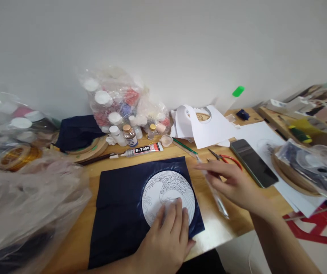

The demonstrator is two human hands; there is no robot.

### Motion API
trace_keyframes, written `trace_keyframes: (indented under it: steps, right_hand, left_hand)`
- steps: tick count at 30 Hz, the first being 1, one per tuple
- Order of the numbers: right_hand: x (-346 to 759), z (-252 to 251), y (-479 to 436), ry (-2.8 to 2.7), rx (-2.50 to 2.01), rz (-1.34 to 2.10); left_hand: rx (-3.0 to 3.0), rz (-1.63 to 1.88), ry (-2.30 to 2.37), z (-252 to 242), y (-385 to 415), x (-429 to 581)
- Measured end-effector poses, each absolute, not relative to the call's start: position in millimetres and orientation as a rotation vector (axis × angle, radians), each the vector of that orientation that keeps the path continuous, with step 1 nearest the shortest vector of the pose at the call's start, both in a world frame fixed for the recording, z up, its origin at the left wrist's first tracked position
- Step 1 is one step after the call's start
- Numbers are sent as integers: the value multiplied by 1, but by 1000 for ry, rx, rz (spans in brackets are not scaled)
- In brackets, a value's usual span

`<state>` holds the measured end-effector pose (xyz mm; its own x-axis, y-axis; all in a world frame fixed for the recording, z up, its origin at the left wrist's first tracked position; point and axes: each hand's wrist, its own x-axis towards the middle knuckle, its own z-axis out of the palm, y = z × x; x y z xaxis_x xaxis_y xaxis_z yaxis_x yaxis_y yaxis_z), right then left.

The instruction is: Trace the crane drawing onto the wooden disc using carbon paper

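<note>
A dark blue cloth (118, 201) lies flat on the wooden table (215, 224). On it rests a white paper circle (169, 188) with a line drawing of a bird. My left hand (166, 239) presses the circle's lower edge, fingers laid flat and close together. My right hand (234, 184) hovers to the right of the cloth, fingers pinched on a thin clear pen-like tool (216, 194) that slants down toward the table edge; the tool is smeared by motion.
A B-7000 glue tube (140, 151), small bottles (130, 135) and bags of beads (115, 99) stand behind the cloth. Red-handled pliers (226, 158), a phone (253, 163) and white paper cutouts (206, 127) lie to the right. Plastic bags (23, 205) crowd the left.
</note>
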<state>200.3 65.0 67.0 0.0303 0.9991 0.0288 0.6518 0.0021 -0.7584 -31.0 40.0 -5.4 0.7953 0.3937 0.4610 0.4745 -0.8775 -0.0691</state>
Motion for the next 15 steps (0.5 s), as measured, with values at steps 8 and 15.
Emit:
trace_keyframes:
  steps: [8, 15]
  right_hand:
    - [163, 54, 59, -1296, -1608, 885]
    - [145, 3, 54, -1059, -1645, 690]
  left_hand:
    - [-2779, -655, -653, -4, 42, -30]
    - [-2793, -637, -660, -4, 45, -28]
